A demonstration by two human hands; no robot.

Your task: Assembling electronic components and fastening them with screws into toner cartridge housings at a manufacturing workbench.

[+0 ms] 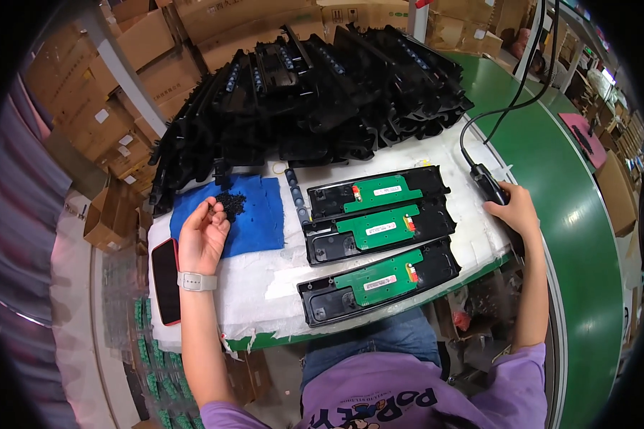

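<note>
Left hand [202, 236] pinches small black screws [230, 203] over the blue cloth [254, 218] near the surface's [265, 286] left edge. Right hand [515, 211] wraps the black tool [488, 182] at the right edge, its tip hidden.

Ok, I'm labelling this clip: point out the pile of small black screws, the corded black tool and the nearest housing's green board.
pile of small black screws [230, 203], head view, middle of the heap.
corded black tool [488, 183], head view, its body.
green board [379, 277], head view, board's centre.

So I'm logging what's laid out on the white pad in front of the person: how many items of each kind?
Black trays with green circuit boards: 3
Blue cloth: 1
Phone with red case: 1
Total: 5
</note>
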